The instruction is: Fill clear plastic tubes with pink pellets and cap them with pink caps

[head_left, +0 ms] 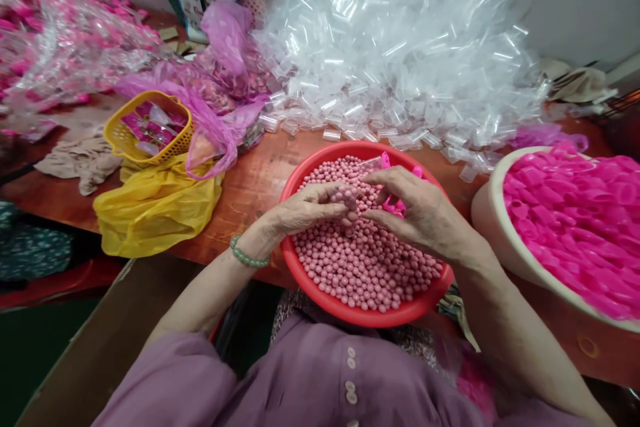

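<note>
A red plastic bowl (310, 280) full of small pink balls (365, 267) rests at the table's near edge against my lap. Both hands hover over it. My left hand (313, 208) is closed in a pinch around a small clear tube filled with pink balls (346, 197). My right hand (417, 210) meets it from the right, fingers curled, with bright pink plastic caps (395, 205) held in its palm; another cap shows at the bowl's far rim. A green bead bracelet (246, 256) sits on my left wrist.
A big heap of empty clear tubes (400, 47) fills the back of the wooden table (250, 187). A white basin of pink caps (570, 213) stands right. A yellow basket (150, 127), yellow bag (155, 210), pink bags and filled packets lie left.
</note>
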`<state>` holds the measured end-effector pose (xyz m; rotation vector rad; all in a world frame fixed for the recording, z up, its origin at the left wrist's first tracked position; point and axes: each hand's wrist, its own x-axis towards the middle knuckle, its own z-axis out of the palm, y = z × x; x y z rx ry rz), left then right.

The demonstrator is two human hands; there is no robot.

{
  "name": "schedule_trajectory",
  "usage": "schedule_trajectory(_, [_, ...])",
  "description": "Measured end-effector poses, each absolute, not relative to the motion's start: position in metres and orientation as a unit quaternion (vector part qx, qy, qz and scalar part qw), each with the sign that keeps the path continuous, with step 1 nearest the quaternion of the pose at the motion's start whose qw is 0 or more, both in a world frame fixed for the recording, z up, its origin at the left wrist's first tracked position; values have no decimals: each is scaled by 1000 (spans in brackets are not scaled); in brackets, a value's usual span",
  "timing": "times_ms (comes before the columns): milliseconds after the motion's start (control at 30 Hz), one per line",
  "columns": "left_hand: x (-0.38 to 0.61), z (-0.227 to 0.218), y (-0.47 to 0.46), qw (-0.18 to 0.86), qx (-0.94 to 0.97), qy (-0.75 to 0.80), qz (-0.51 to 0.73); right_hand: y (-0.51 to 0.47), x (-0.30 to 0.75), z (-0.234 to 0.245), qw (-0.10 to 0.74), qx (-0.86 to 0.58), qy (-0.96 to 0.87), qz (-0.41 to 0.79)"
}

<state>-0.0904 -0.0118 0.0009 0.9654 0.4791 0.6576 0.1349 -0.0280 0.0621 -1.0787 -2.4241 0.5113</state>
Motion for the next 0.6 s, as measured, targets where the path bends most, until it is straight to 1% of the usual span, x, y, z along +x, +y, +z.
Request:
schedule_trajectory(67, [-89, 3, -11, 804, 465, 221, 299, -17, 130, 66, 237, -355, -879, 215])
schedule_trajectory(267, [-83, 3, -9, 814, 463, 207, 285, 2, 118, 63, 213, -297, -879, 306])
schedule_trajectory(500, [-84, -1, -5, 850, 410, 195, 266, 1, 117, 48, 245, -353, -778, 458])
schedule_trajectory(600, [-85, -2, -4, 868, 378, 180, 266, 1, 116, 40, 279, -373, -725, 508])
